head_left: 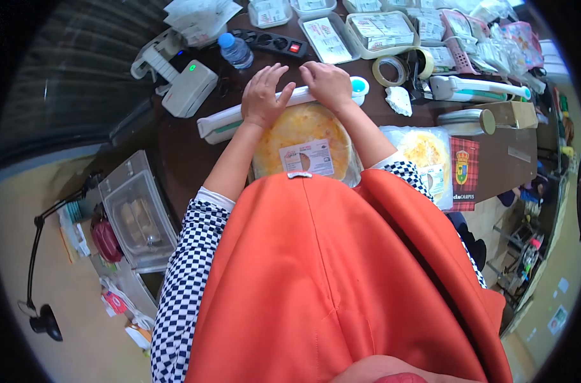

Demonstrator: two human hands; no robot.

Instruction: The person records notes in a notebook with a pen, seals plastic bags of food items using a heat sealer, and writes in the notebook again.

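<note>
A long white bar-shaped device (223, 121) with a turquoise button at its right end lies across the dark table. My left hand (264, 94) rests over its middle, fingers apart and pointing forward, with nothing visibly held. Farther right, my right hand (327, 84) lies on the bar near the turquoise button, its fingers bent over the far side and partly hidden. Just below the bar is a round, yellow, flat food (287, 131) in clear plastic, bearing a white and pink label (307, 159). Its near edge is hidden by the orange apron (316, 255).
A smaller wrapped round food (419, 150) and a red tartan booklet (463, 167) lie at the right. Behind stand a water bottle (235, 51), power strip (271, 43), label printer (189, 88), tape rolls (389, 71), label trays (381, 32) and a second white bar device (475, 88).
</note>
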